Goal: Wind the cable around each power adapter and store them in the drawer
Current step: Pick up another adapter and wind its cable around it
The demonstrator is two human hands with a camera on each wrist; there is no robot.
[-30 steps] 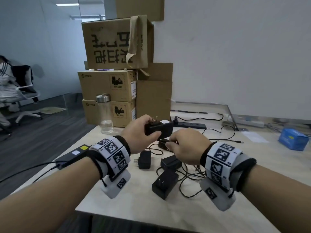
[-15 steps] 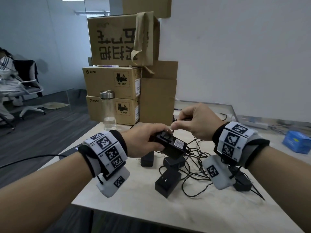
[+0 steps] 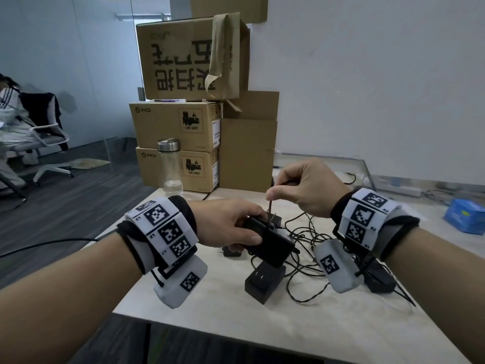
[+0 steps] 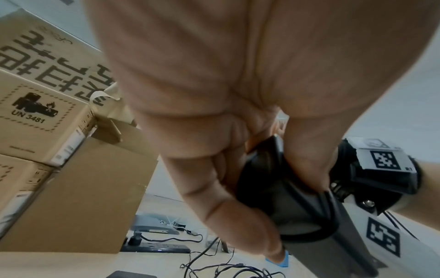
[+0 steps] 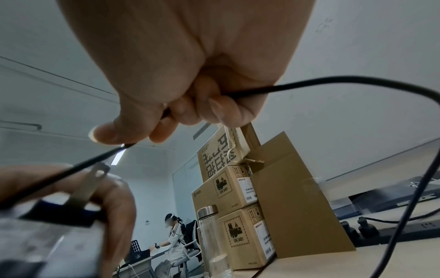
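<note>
The left hand (image 3: 228, 224) grips a black adapter (image 3: 270, 243) above the worktop (image 3: 262, 327), fingers curled round its body with the thumb on top; the wrist view shows the fingers (image 4: 238, 216) wrapped under the dark casing. Its metal prongs (image 5: 88, 186) stick up at the end nearest the right hand. The right hand (image 3: 304, 190), just above and beyond the left, pinches the thin black cable (image 5: 309, 82) between thumb and forefinger, with the other fingers curled over it. From the pinch the cable runs taut down to the adapter beside the prongs, and its free length loops away to the right of that hand. Below the held adapter, a second adapter (image 3: 265, 282) lies on the worktop with its prongs up. A third one (image 3: 231, 252) shows partly under the left hand. Loose cables (image 3: 307, 261) lie tangled under and between the two hands. Another dark adapter (image 3: 380, 279) sits below the right wrist, partly hidden by the wrist camera. Beyond the left hand stands a clear bottle (image 3: 172, 166) with a metal cap. Behind it are stacked boxes (image 3: 178, 124). Far right of the right hand lies a blue pack (image 3: 464, 216). A power strip (image 5: 404, 233) lies along the worktop by the wall. No drawer shows in any view.
</note>
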